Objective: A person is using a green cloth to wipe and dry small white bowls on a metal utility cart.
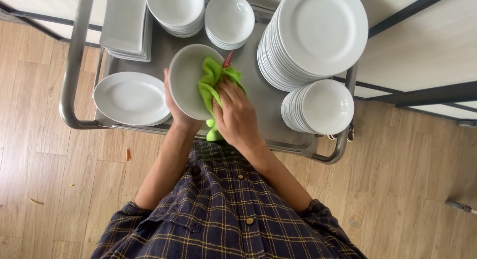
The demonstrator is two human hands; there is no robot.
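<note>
My left hand (177, 111) grips the near edge of a white plate (187, 78), tilted up over a metal cart (254, 95). My right hand (235, 115) presses a bright green cloth (212, 79) against the plate's face. The cloth hangs down below the plate, and a small red bit shows at its top edge. Both forearms come out of rolled sleeves of a dark checked shirt.
The cart carries a tall stack of large white plates (318, 33), a stack of smaller plates (323, 107), two stacks of bowls (228, 19), oblong dishes (124, 23) and flat plates (131, 99). A wooden floor lies below; white panels with dark frames stand behind.
</note>
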